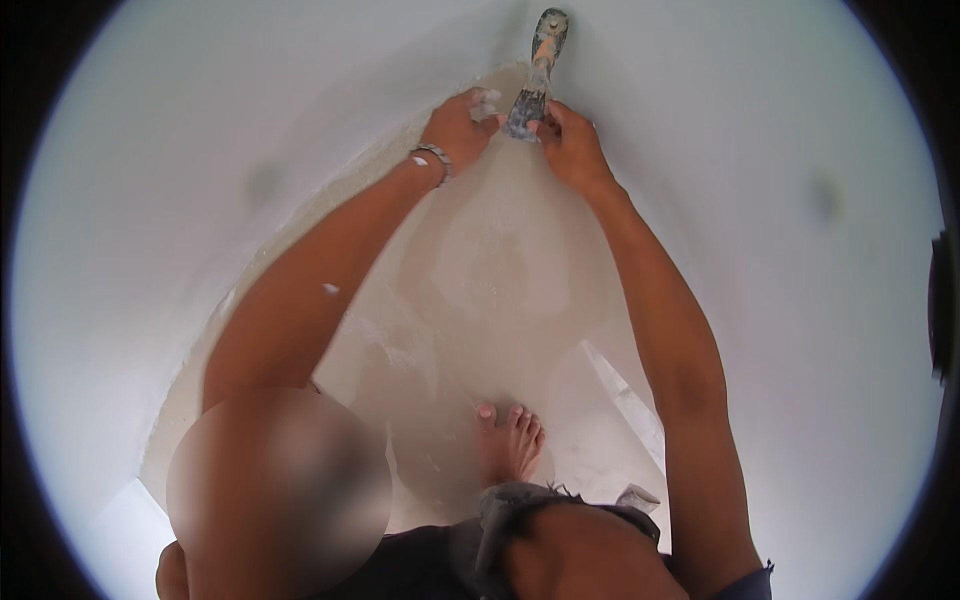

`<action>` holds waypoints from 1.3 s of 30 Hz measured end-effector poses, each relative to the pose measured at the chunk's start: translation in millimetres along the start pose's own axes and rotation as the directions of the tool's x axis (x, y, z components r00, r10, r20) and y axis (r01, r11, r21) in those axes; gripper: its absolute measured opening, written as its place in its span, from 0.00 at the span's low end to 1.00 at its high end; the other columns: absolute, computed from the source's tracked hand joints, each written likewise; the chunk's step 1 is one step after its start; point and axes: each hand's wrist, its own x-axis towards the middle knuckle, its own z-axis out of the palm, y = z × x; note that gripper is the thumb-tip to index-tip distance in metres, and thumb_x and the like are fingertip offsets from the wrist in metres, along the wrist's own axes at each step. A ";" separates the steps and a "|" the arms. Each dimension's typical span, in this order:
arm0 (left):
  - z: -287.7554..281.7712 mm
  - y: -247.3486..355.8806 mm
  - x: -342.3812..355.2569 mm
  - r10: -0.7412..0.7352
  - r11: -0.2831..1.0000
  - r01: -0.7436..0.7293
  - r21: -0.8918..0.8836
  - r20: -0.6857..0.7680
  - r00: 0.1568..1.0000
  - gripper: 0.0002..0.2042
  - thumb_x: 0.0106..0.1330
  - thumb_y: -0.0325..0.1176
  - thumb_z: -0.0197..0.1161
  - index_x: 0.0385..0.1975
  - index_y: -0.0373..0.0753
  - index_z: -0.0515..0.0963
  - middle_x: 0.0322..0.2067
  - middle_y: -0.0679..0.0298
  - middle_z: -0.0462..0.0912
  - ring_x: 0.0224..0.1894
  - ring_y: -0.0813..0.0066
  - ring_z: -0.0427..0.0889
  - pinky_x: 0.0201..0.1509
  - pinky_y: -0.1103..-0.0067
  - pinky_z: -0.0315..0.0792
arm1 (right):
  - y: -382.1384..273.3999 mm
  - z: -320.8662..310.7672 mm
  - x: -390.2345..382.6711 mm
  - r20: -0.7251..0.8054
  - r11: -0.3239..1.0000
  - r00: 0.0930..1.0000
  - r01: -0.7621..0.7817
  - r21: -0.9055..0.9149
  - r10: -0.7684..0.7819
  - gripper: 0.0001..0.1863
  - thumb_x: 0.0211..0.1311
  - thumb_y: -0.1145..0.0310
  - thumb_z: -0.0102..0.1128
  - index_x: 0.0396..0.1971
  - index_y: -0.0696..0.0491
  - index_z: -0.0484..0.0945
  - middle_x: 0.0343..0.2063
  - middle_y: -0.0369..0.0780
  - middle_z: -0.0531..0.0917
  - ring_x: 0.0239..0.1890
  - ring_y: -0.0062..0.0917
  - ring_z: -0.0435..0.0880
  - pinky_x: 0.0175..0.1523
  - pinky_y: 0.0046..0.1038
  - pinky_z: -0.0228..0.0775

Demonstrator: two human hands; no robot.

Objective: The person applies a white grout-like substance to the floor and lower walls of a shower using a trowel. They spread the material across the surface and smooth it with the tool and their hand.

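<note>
A putty knife (540, 62) with a dark, paint-stained handle is at the top centre, its handle pointing up and away and its smeared blade towards me. My right hand (577, 150) grips the blade's edge between thumb and fingers. Just left of the blade is my left hand (462, 128), with a bracelet at its wrist. White paste coats its fingertips. Its fingers are half curled with the thumb apart from them, and the thumb tip comes close to the blade.
Pale walls (780, 250) rise on both sides and meet near the top. Below lies a dusty, stained floor (490, 270) with my bare foot (512, 440) on it. A white strip (625, 400) lies by my right arm. A blurred round patch covers the lower left.
</note>
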 end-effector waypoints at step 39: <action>65.3 -45.6 22.6 0.054 0.992 -0.082 0.093 0.266 0.963 0.09 0.68 0.36 0.72 0.36 0.36 0.85 0.31 0.55 0.83 0.36 0.55 0.80 0.47 0.65 0.70 | 34.4 21.3 -33.2 0.022 0.975 0.974 -0.224 -0.014 0.224 0.07 0.72 0.74 0.63 0.42 0.61 0.76 0.34 0.54 0.81 0.34 0.52 0.82 0.40 0.41 0.73</action>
